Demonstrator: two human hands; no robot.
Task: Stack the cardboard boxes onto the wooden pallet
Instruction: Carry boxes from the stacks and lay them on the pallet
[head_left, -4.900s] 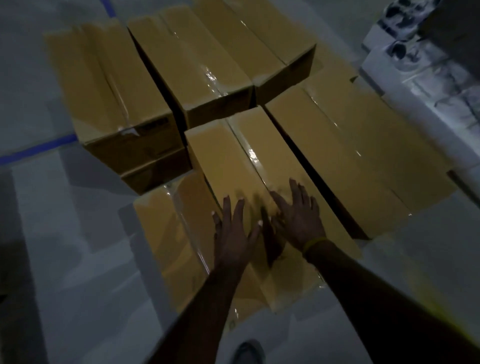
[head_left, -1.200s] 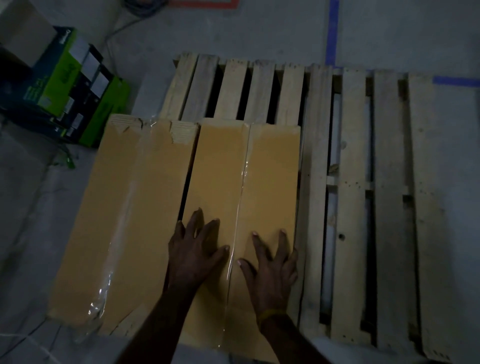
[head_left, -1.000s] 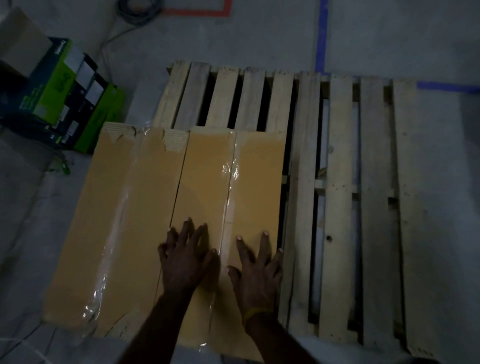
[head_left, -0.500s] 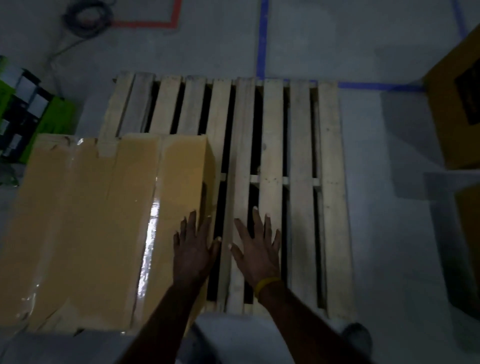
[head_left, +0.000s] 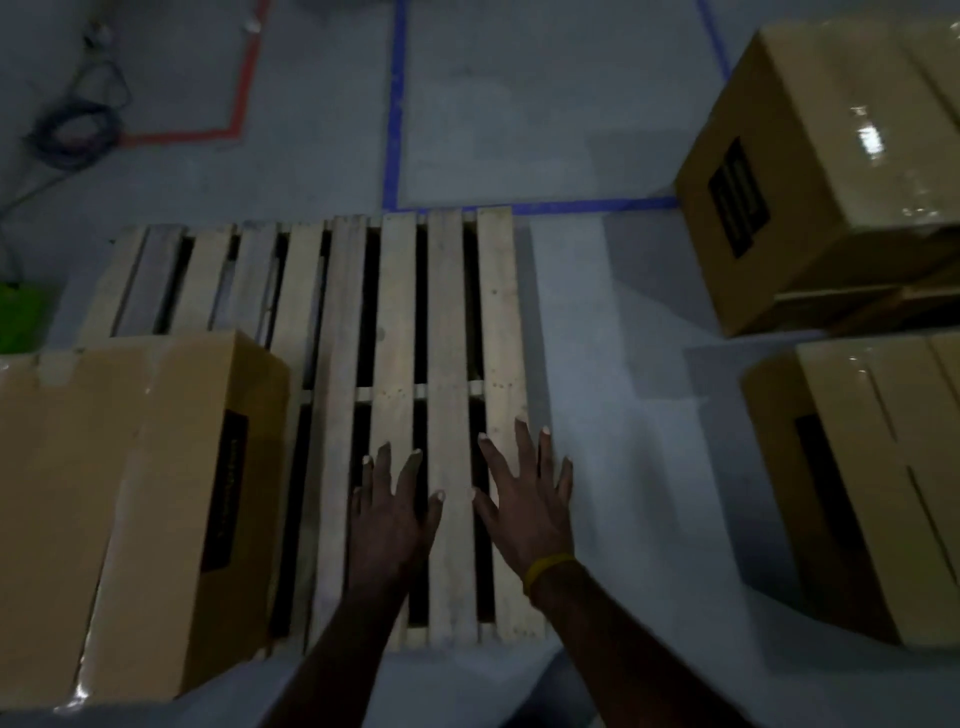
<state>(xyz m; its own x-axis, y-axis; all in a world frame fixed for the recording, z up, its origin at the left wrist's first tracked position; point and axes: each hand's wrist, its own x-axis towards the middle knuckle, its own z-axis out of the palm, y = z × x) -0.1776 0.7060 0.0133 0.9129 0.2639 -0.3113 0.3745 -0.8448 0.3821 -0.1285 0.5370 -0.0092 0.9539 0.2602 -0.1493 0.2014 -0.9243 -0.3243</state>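
Note:
The wooden pallet (head_left: 447, 332) lies on the grey floor in the middle of the view. Two long cardboard boxes stand side by side on its left part; the nearer one (head_left: 197, 499) shows a dark label on its side. My left hand (head_left: 392, 512) and my right hand (head_left: 524, 499) hover with spread fingers over the pallet's bare right slats, holding nothing. A yellow band circles my right wrist. More cardboard boxes stand on the floor to the right, one far (head_left: 826, 166) and one near (head_left: 872, 483).
Blue tape lines (head_left: 397, 104) and a red tape line (head_left: 244, 93) mark the floor beyond the pallet. A coiled dark cable (head_left: 72, 135) lies at the far left. A green carton's edge (head_left: 18, 322) shows at the left border.
My view has swung right. Both hands came off the second box on the pallet and now hang over the bare slats. The floor boxes on the right have come into view.

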